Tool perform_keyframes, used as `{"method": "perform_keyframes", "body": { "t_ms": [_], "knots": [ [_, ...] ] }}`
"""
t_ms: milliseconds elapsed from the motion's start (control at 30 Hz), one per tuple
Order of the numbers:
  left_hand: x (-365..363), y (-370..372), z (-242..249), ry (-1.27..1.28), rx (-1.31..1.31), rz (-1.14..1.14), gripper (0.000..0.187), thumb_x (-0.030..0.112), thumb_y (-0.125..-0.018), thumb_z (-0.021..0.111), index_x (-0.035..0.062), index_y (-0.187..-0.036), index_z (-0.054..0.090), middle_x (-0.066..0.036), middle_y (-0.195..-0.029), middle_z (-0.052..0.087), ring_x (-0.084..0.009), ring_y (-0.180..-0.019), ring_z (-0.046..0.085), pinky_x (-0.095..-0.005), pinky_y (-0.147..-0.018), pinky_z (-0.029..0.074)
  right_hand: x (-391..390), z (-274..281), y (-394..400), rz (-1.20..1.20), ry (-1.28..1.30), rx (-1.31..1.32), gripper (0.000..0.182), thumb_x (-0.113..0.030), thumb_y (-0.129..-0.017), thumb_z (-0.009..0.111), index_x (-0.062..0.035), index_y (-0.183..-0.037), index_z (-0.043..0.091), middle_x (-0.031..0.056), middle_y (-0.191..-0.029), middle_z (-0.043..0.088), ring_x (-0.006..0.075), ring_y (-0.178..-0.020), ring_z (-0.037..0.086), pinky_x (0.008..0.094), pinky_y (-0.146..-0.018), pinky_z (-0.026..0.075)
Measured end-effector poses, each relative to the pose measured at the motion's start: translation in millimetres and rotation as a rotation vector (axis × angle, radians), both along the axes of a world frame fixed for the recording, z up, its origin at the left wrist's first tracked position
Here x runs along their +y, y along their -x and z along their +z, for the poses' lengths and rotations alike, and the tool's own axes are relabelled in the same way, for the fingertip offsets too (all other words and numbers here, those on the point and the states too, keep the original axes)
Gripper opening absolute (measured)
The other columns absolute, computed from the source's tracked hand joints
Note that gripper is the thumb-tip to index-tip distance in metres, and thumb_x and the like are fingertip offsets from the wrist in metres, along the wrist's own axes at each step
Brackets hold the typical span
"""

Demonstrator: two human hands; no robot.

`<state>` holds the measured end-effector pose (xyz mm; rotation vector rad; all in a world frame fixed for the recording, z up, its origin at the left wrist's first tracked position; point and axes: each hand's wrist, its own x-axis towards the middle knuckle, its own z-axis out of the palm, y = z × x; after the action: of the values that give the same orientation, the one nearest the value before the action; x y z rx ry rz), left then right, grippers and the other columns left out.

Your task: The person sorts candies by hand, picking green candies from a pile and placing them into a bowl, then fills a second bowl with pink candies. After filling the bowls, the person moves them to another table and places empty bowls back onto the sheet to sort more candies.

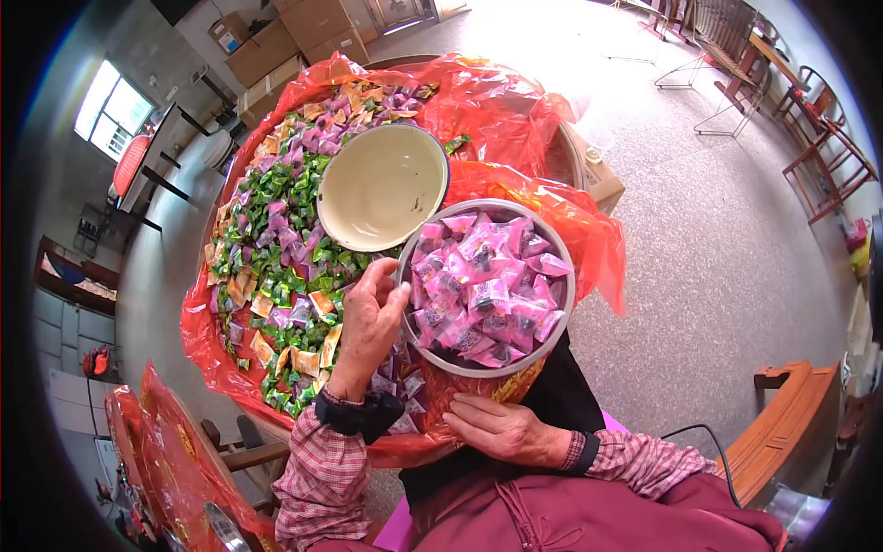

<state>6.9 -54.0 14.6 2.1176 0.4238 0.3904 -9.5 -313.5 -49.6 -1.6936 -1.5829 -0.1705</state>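
A grey basin (567, 317) full of pink-wrapped candies (487, 294) stands at the near right of a round table lined with red plastic. My left hand (368, 317) is at the basin's left rim, fingers bent and thumb against the edge. Below the basin's near side, my right hand (506, 431) lies with fingers stretched out along the red plastic sheet (441, 400), holding nothing. Behind the basin is a cream enamel bowl (377, 189) with a dark rim and nothing inside, resting partly over loose candies. Green, purple and orange wrapped candies (285, 221) spread across the table's left side.
Bunched red plastic (487, 101) covers the table's far right. Cardboard boxes (313, 32) are stacked at the back. A wooden bench (791, 423) stands at right, with chairs (828, 138) farther off. Another red-covered surface (184, 451) lies at lower left.
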Motion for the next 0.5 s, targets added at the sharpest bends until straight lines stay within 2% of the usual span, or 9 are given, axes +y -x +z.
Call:
{"method": "perform_keyframes", "body": {
  "t_ms": [33, 67, 100, 200, 267, 367, 400, 433, 500],
  "knots": [
    [1.1, 3.6, -3.8, 0.114, 0.050, -0.026, 0.033, 0.006, -0.093, 0.064, -0.0015, -0.124, 0.059, -0.006, -0.086, 0.066, -0.0112, -0.073, 0.061, -0.0275, -0.068, 0.050, -0.1, 1.2, 0.0, 0.003, 0.000, -0.001, 0.046, -0.009, -0.083, 0.062, 0.0028, -0.127, 0.063, 0.0166, -0.125, 0.066, 0.0297, -0.122, 0.065, 0.0319, -0.090, 0.061],
    [1.5, 5.6, -7.3, 0.200, 0.053, -0.035, 0.037, 0.001, -0.094, 0.062, 0.0001, -0.130, 0.056, 0.002, -0.089, 0.066, -0.0050, -0.080, 0.059, -0.0220, -0.073, 0.048, 0.1, 3.6, -0.8, -0.003, -0.004, 0.006, 0.043, -0.009, -0.082, 0.066, 0.0020, -0.124, 0.065, 0.0165, -0.123, 0.067, 0.0299, -0.118, 0.067, 0.0328, -0.090, 0.061],
    [1.2, 5.4, -9.1, 0.200, 0.051, -0.033, 0.037, 0.001, -0.094, 0.062, 0.0001, -0.130, 0.056, 0.002, -0.089, 0.066, -0.0050, -0.080, 0.059, -0.0220, -0.073, 0.048, -0.1, 5.2, -0.8, -0.009, -0.007, 0.012, 0.040, -0.009, -0.081, 0.071, 0.0012, -0.120, 0.068, 0.0164, -0.121, 0.068, 0.0301, -0.115, 0.068, 0.0337, -0.090, 0.061],
    [4.5, -0.9, -15.4, 0.321, -0.032, -0.021, 0.036, 0.003, -0.090, 0.059, -0.0028, -0.126, 0.058, -0.003, -0.085, 0.069, -0.0068, -0.071, 0.058, -0.0270, -0.064, 0.048, 0.1, 3.8, 1.0, -0.020, -0.009, 0.012, 0.038, -0.009, -0.082, 0.071, 0.0010, -0.119, 0.068, 0.0164, -0.121, 0.068, 0.0299, -0.114, 0.069, 0.0339, -0.088, 0.061],
    [16.3, -5.8, -23.7, 0.464, 0.153, -0.077, 0.040, 0.002, -0.088, 0.058, -0.0026, -0.128, 0.059, -0.004, -0.094, 0.072, -0.0079, -0.077, 0.062, -0.0253, -0.070, 0.050, -0.1, 1.1, 2.3, -0.016, -0.011, 0.010, 0.042, -0.008, -0.082, 0.068, 0.0022, -0.122, 0.066, 0.0174, -0.123, 0.067, 0.0306, -0.116, 0.067, 0.0337, -0.088, 0.061],
    [8.3, -6.3, -13.8, 0.594, 0.159, -0.113, 0.044, 0.001, -0.086, 0.057, -0.0010, -0.129, 0.059, -0.004, -0.101, 0.072, -0.0095, -0.083, 0.065, -0.0250, -0.075, 0.053, 0.5, -1.3, 4.4, -0.019, -0.019, 0.007, 0.045, -0.008, -0.082, 0.064, 0.0033, -0.126, 0.063, 0.0188, -0.125, 0.065, 0.0316, -0.119, 0.066, 0.0337, -0.088, 0.061],
    [10.8, -6.4, -18.9, 0.627, 0.164, -0.158, 0.045, -0.003, -0.085, 0.057, -0.0005, -0.130, 0.059, -0.003, -0.112, 0.071, -0.0099, -0.094, 0.066, -0.0263, -0.086, 0.053, 0.8, -1.5, 4.6, -0.024, -0.025, 0.004, 0.045, -0.008, -0.082, 0.065, 0.0033, -0.125, 0.064, 0.0192, -0.125, 0.065, 0.0319, -0.118, 0.066, 0.0340, -0.088, 0.061],
    [10.1, -6.6, -19.1, 0.623, 0.160, -0.155, 0.045, -0.003, -0.085, 0.057, -0.0005, -0.130, 0.059, -0.003, -0.112, 0.071, -0.0099, -0.094, 0.066, -0.0263, -0.086, 0.053, 0.9, -1.5, 4.9, -0.020, -0.029, 0.000, 0.045, -0.008, -0.082, 0.065, 0.0033, -0.125, 0.064, 0.0192, -0.125, 0.065, 0.0319, -0.118, 0.066, 0.0340, -0.088, 0.061],
    [7.8, -6.8, -18.6, 0.626, 0.186, -0.137, 0.050, -0.001, -0.080, 0.059, 0.0019, -0.130, 0.059, -0.004, -0.107, 0.070, -0.0109, -0.085, 0.067, -0.0263, -0.076, 0.055, 1.4, -1.9, 6.7, -0.042, -0.028, 0.004, 0.045, -0.008, -0.082, 0.065, 0.0035, -0.125, 0.064, 0.0197, -0.124, 0.065, 0.0321, -0.118, 0.066, 0.0353, -0.090, 0.060]
  ]
}}
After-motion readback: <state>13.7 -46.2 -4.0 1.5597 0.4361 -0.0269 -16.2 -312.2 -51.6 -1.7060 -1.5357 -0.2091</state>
